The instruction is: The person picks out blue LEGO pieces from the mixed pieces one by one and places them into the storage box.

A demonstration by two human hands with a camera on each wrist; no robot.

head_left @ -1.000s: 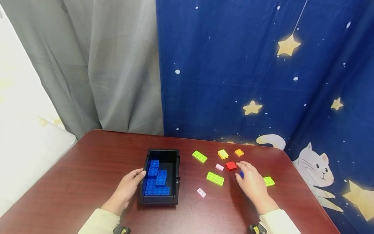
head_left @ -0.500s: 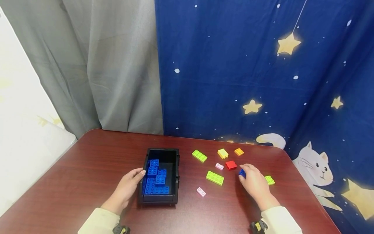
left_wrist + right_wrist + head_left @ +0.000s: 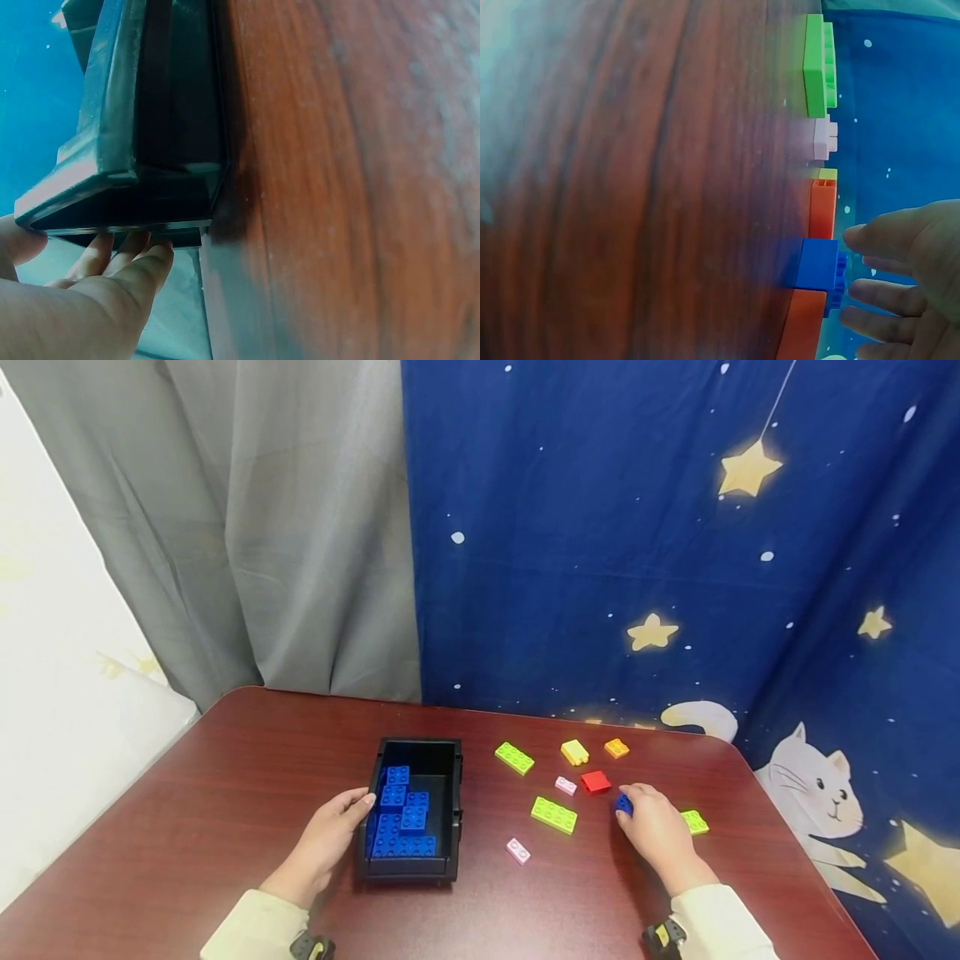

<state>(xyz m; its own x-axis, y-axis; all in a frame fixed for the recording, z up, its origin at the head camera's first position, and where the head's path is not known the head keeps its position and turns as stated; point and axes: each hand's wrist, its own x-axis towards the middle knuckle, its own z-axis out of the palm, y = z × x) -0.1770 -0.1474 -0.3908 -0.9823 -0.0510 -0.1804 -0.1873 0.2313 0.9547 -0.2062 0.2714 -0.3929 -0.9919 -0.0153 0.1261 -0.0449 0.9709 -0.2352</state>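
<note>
My left hand (image 3: 322, 841) grips the left side of a black open-topped plastic box (image 3: 446, 868), thumb up by the rim. In the left wrist view, the fingers of the left hand (image 3: 105, 300) bend against the box (image 3: 112, 127). Several blue studded toy bricks (image 3: 405, 847) lie in the box. My right hand (image 3: 660, 831) is at a blue brick (image 3: 623, 804) on the table. In the right wrist view, the right hand (image 3: 922, 277) has its fingers spread just off the studs of the blue brick (image 3: 817, 264), with a gap between. An orange-red brick (image 3: 801, 330) stands beside it.
Lime bricks (image 3: 554, 815), pink bricks (image 3: 517, 851), a yellow brick (image 3: 575, 752), an orange brick (image 3: 617, 747) and a red brick (image 3: 596, 782) lie between box and right hand or behind. Another lime brick (image 3: 694, 822) is partly behind the right hand. Curtains (image 3: 525, 568) hang past the table's back edge.
My right hand has drawn slightly back and to the right, its thumb and finger closer together at the blue brick. The left hand and the box have stayed put.
</note>
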